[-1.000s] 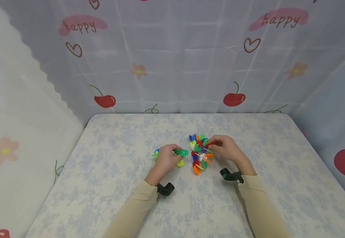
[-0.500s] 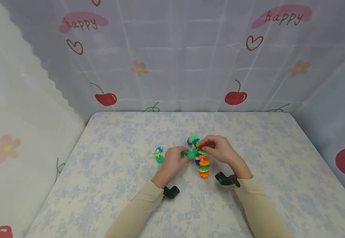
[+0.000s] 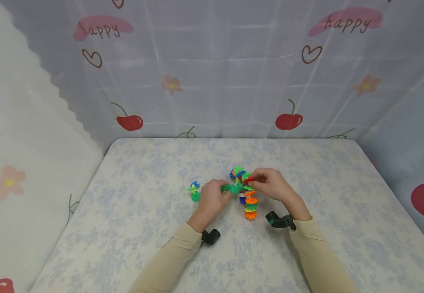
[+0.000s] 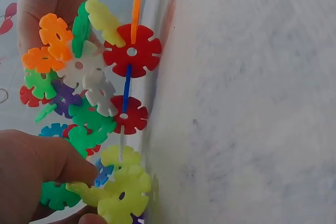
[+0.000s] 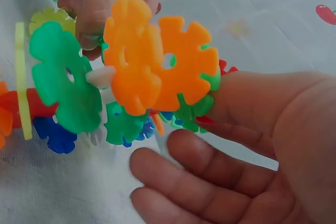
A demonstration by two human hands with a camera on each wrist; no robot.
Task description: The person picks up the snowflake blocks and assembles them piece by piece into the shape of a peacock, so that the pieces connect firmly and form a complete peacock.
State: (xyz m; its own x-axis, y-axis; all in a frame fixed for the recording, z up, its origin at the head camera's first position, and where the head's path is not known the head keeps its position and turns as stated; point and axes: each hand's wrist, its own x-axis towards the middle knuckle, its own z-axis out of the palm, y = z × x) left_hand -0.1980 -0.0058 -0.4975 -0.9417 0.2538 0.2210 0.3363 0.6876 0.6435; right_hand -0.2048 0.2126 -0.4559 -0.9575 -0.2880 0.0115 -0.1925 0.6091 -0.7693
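Note:
A cluster of interlocking plastic snowflake discs in many colours stands between both hands. My left hand [image 3: 212,201] pinches a green snowflake disc [image 3: 235,189] against the cluster's near left side. My right hand [image 3: 274,187] grips a red snowflake disc [image 3: 248,180] at the cluster's right side, between thumb and index finger. Its other fingers [image 5: 184,184] are loosely bent in the right wrist view. Orange discs [image 5: 189,61] hang nearest that camera. In the left wrist view, yellow discs [image 4: 123,195] lie by my left hand [image 4: 31,166]; how they join is partly hidden.
Left of my left hand lies a smaller group of discs, with a green one [image 3: 195,197] in front. A flower-patterned cloth covers the table [image 3: 142,195]. A printed curtain [image 3: 212,81] rises behind the table's back edge.
From one second ago, my left hand moved right, bringing the green disc against the cluster. The cluster has turned and its orange discs now face forward. Over the last half second little moves.

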